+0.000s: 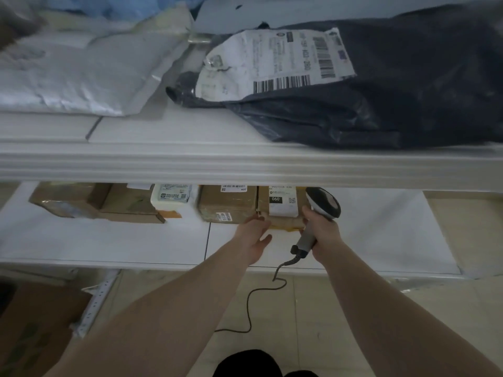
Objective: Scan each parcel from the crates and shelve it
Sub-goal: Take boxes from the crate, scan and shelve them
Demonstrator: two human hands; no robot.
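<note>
Right hand (324,229) grips scanner (322,206); left hand (254,236) touches parcel (283,206).

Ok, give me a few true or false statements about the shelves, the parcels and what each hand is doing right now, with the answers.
1. The right hand holds a corded barcode scanner. True.
2. The left hand holds a roll of tape. False: it holds nothing, its fingers reaching to the brown box with the 060 label.
3. A dark plastic mailer bag lies on the upper shelf. True.
4. The 060 box sits on the floor. False: it sits on the lower shelf.
5. The dark bag has no label. False: a white barcode label is on it.
</note>
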